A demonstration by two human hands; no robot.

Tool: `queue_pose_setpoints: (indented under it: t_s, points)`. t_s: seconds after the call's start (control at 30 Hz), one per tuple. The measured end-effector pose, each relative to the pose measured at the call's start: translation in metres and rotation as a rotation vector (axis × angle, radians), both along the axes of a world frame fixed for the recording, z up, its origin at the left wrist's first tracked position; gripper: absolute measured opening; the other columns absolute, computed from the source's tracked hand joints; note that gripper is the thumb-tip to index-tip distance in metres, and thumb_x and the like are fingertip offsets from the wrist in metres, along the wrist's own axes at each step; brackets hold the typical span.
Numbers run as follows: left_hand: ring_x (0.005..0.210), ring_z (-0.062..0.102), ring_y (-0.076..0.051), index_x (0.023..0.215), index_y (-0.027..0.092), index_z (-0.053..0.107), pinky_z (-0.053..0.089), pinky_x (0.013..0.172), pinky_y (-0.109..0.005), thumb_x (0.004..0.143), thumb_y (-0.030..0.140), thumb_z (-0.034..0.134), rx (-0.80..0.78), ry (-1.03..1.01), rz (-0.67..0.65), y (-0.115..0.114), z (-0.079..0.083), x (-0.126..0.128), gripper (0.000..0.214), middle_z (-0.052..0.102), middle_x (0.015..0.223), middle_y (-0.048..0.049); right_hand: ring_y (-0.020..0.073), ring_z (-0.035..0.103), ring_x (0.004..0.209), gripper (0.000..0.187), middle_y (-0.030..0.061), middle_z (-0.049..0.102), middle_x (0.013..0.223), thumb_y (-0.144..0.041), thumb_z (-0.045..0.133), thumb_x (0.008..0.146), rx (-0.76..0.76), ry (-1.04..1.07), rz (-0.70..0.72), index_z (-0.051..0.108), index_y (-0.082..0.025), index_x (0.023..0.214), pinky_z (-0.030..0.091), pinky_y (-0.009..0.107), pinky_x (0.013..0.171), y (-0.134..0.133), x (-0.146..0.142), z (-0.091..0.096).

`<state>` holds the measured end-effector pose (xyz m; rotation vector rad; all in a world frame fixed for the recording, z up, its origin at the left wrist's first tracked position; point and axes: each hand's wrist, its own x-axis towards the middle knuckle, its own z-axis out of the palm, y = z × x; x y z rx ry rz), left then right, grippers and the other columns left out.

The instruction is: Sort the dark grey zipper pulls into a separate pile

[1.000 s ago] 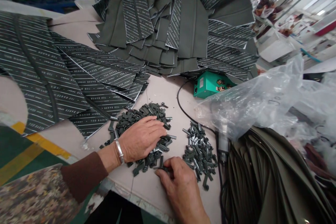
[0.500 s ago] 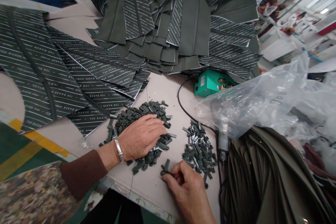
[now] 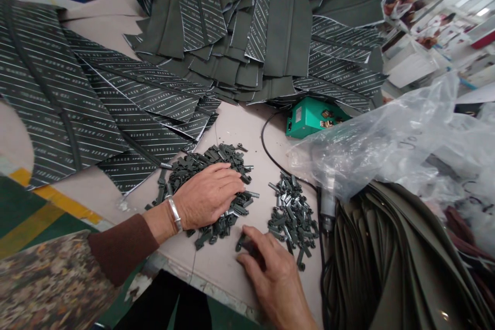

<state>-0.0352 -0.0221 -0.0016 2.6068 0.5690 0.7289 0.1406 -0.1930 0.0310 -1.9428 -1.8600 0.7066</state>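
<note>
My left hand [image 3: 209, 195] lies palm down across the larger pile of dark zipper pulls [image 3: 216, 157], its fingers stretched out and pointing right. What lies under the palm is hidden. My right hand [image 3: 273, 265] is near the table's front edge, thumb and forefinger apart. A single zipper pull [image 3: 240, 243] is at its fingertips, not pinched between them. Just beyond that hand, to the right, a smaller pile of zipper pulls [image 3: 292, 211] shows more shiny metal parts.
Dark fabric pieces with zippers [image 3: 240, 41] are heaped at the back, others [image 3: 58, 93] at the left. A green box [image 3: 303, 117] with a black cable [image 3: 266, 149] stands behind the piles. Clear plastic [image 3: 371, 139] and a stack of dark panels [image 3: 379, 258] fill the right.
My right thumb and forefinger have spread apart, where they were pinching the single zipper pull. My left hand stays on the larger pile. The view has shifted slightly.
</note>
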Motion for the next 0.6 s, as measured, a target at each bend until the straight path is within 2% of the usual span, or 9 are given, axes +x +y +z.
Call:
queue_pose_setpoints:
  t_s: [0.03,0.1,0.17,0.23,0.33,0.43,0.5,0.6]
  points:
    - [0.115,0.063,-0.021,0.111,0.017,0.064,0.038,0.114,-0.041,0.095,0.013,0.051,0.0,0.0,-0.001,0.0,0.0,0.0,0.021,0.074,0.111,-0.0059,0.0194,0.069,0.073,0.043,0.0012,0.066,0.087,-0.016,0.068,0.089,-0.003,-0.084,0.065,0.061,-0.026,0.13,0.056,0.028,0.065,0.003,-0.004,0.0]
    - [0.115,0.063,-0.021,0.111,0.017,0.064,0.038,0.114,-0.041,0.095,0.012,0.051,0.0,-0.001,-0.001,0.0,0.0,0.0,0.021,0.074,0.11,-0.0057,0.0213,0.069,0.068,0.03,0.0013,0.065,0.084,-0.021,0.068,0.092,-0.021,-0.222,0.152,0.065,-0.028,0.121,0.054,0.03,0.059,0.008,-0.009,0.0]
    - [0.115,0.063,-0.021,0.111,0.017,0.064,0.038,0.114,-0.041,0.095,0.012,0.051,-0.002,-0.001,0.0,0.0,0.0,0.0,0.021,0.074,0.11,-0.0055,0.0214,0.069,0.064,0.012,0.0011,0.065,0.081,-0.022,0.068,0.092,-0.037,-0.293,0.183,0.069,-0.026,0.103,0.053,0.03,0.056,0.012,-0.007,0.001]
    - [0.116,0.063,-0.02,0.111,0.017,0.064,0.038,0.114,-0.041,0.094,0.012,0.052,-0.004,-0.001,0.002,0.0,0.0,0.0,0.021,0.074,0.109,-0.0052,0.0221,0.071,0.067,0.005,0.0011,0.065,0.08,-0.022,0.069,0.091,-0.057,-0.333,0.188,0.067,-0.025,0.093,0.055,0.031,0.058,0.01,0.004,0.002]
    - [0.116,0.063,-0.02,0.111,0.018,0.064,0.039,0.115,-0.041,0.094,0.012,0.053,0.002,-0.006,0.009,-0.001,0.0,0.0,0.021,0.074,0.11,-0.0052,0.0215,0.071,0.064,0.001,0.001,0.065,0.082,-0.025,0.066,0.092,-0.055,-0.394,0.149,0.067,-0.026,0.092,0.055,0.031,0.055,0.001,0.03,0.007]
    - [0.115,0.064,-0.02,0.11,0.017,0.064,0.039,0.114,-0.041,0.094,0.013,0.052,0.012,-0.02,0.019,-0.002,0.0,0.0,0.02,0.074,0.109,-0.0056,0.0211,0.073,0.072,0.017,0.0059,0.068,0.1,-0.037,0.054,0.1,0.034,-0.392,0.085,0.067,-0.027,0.101,0.058,0.032,0.06,-0.003,0.044,0.014]
    - [0.113,0.064,-0.02,0.109,0.018,0.064,0.04,0.113,-0.041,0.094,0.013,0.051,0.015,-0.026,0.027,-0.002,0.0,0.0,0.02,0.074,0.108,-0.0058,0.0214,0.074,0.082,0.024,0.0082,0.069,0.105,-0.038,0.047,0.103,0.103,-0.317,0.029,0.066,-0.024,0.106,0.059,0.032,0.069,0.002,0.039,0.014]
    - [0.113,0.064,-0.02,0.109,0.018,0.063,0.041,0.113,-0.042,0.095,0.012,0.049,0.02,-0.026,0.031,-0.002,-0.001,0.0,0.021,0.074,0.108,-0.0059,0.0219,0.073,0.083,0.019,0.0066,0.07,0.097,-0.03,0.05,0.102,0.099,-0.21,-0.023,0.064,-0.021,0.111,0.058,0.032,0.074,0.02,0.014,0.006]
